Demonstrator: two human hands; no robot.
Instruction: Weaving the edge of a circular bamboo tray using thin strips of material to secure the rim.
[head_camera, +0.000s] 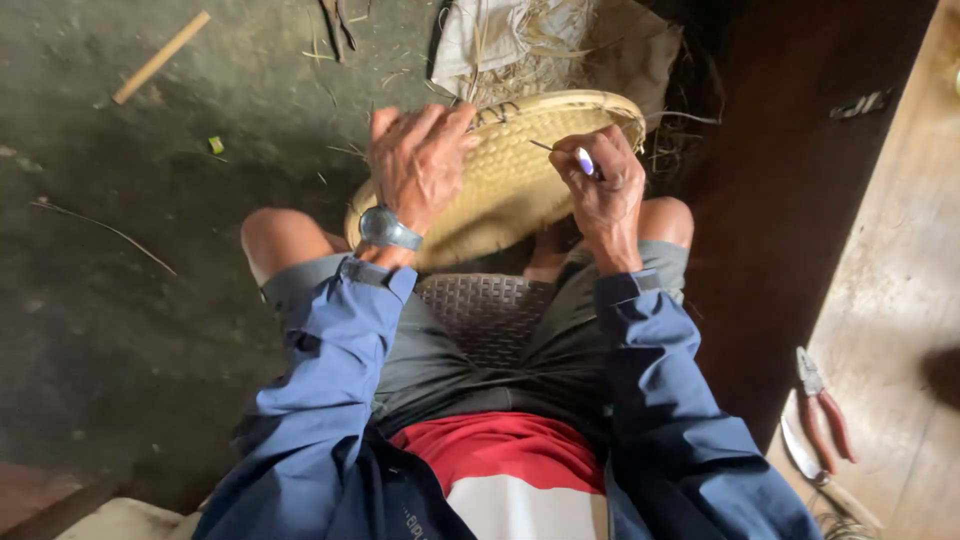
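A round woven bamboo tray (510, 170) rests tilted over my knees, its pale rim toward the floor. My left hand (418, 160) grips the tray's left rim, fingers curled over the edge; a watch sits on that wrist. Over the tray's right side, my right hand (605, 185) is closed on a small tool with a purple-white handle (586, 161), whose thin metal tip points into the weave. I sit on a brown woven-pattern stool (485, 310), in blue sleeves and grey shorts.
Red-handled pliers (825, 405) and a knife (805, 458) lie on the wooden surface at right. A sack with straw (560, 45) sits beyond the tray. A bamboo stick (160, 57) and thin slivers lie on the dark concrete floor at left.
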